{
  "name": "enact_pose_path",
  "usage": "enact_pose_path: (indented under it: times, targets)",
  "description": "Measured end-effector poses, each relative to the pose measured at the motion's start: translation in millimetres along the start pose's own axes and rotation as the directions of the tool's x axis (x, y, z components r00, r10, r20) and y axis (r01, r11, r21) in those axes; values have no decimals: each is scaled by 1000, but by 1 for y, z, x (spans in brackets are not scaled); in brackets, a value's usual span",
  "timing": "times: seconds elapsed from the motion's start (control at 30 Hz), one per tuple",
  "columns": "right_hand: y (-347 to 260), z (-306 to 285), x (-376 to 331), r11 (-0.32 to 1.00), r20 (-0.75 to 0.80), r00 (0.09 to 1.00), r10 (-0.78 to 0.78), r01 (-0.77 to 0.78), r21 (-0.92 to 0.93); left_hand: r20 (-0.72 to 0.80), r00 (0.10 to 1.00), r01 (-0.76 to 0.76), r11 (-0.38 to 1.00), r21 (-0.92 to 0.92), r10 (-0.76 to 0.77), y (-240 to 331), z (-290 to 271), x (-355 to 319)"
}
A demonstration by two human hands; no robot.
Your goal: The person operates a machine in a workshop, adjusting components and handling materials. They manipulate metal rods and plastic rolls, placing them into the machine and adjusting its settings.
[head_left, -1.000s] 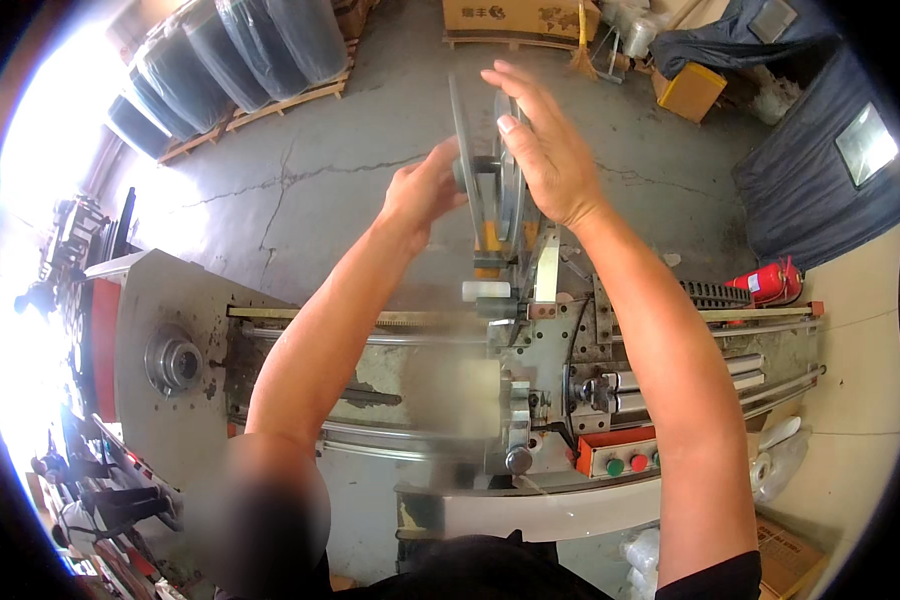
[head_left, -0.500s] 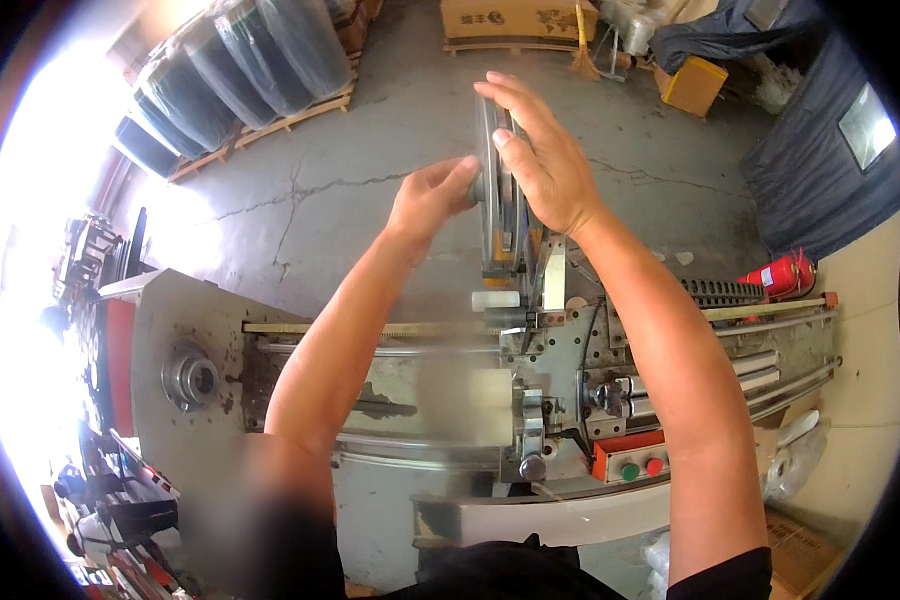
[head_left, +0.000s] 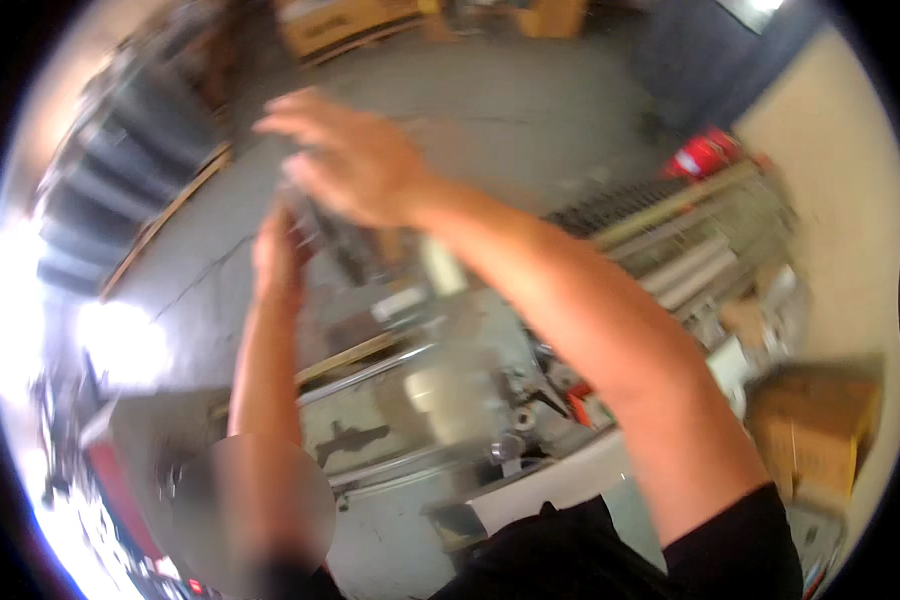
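Your right hand (head_left: 355,165) raised, fingers spread flat over top of blurred grey upright part (head_left: 320,225); your left hand (head_left: 275,255) pressed on its left side, grip unclear from blur. Part stands above grey machine (head_left: 410,400), between your two hands. Red object (head_left: 705,155) far right by beige wall, cardboard box (head_left: 815,430) lower right. Progress judgement: part held at machine top, seating or removal not finished; cannot tell which

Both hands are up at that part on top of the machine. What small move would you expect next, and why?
Probably a pause to steady the hold. The right hand lies over the blurred upright part, the left hand presses its near side, and the machine sits below; the blur hides the grip itself.
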State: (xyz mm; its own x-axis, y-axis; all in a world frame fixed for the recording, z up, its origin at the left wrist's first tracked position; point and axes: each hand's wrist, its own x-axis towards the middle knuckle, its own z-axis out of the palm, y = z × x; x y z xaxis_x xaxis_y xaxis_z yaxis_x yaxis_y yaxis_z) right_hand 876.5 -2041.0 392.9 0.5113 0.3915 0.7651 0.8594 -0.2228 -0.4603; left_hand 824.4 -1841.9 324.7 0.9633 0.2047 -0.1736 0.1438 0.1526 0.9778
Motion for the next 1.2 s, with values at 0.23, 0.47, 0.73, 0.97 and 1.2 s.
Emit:
enact_pose_path:
  times: [0.23, 0.47, 0.73, 0.97, 1.2]
  targets:
    - [14, 37, 0, 997, -205, 978, -25, 40, 68, 148, 989, -19, 988, 154, -4, -20, -78, 33]
    - [16, 31, -3, 976, -221, 974, 48, 1, 219, 198, 919, -370, 919, 137, 340, -5, -26, 8]
    - [27, 63, 10, 992, -259, 965, -36, 66, 110, 94, 995, -38, 984, 176, 22, -4, -93, 57]
    - [15, 57, 8, 987, -162, 986, -32, 57, 152, 90, 916, -400, 911, 103, 392, -29, -115, 8]
    - [9, 15, -2, 1000, -104, 994, -11, 14, 27, -10, 996, 83, 942, 326, -84, 45, 24, -13]
